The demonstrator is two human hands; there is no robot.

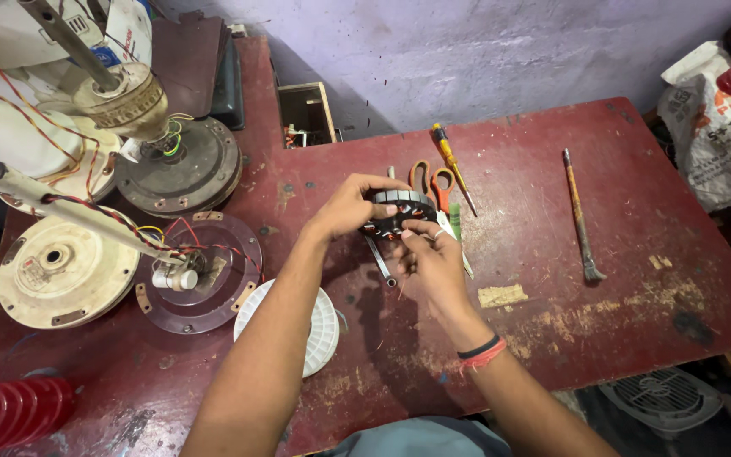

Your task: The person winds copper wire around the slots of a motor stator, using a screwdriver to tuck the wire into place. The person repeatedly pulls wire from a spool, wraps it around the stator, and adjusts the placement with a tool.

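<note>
Worn red tabletop under a pale purple wall. At frame centre, raised just over it, dark ring-shaped motor stator, held by left hand with grip closed on its left edge. Right hand below it, fingers pinching its lower rim, perhaps on a thin wire. Behind: orange scissors, yellow screwdriver. Lower left of them, white ribbed disc.

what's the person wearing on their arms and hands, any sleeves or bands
Both forearms are bare, no sleeves in view. The right hand has a black band and a red thread band at the wrist, plus a pale ring on one finger. The left hand shows nothing worn.
</note>
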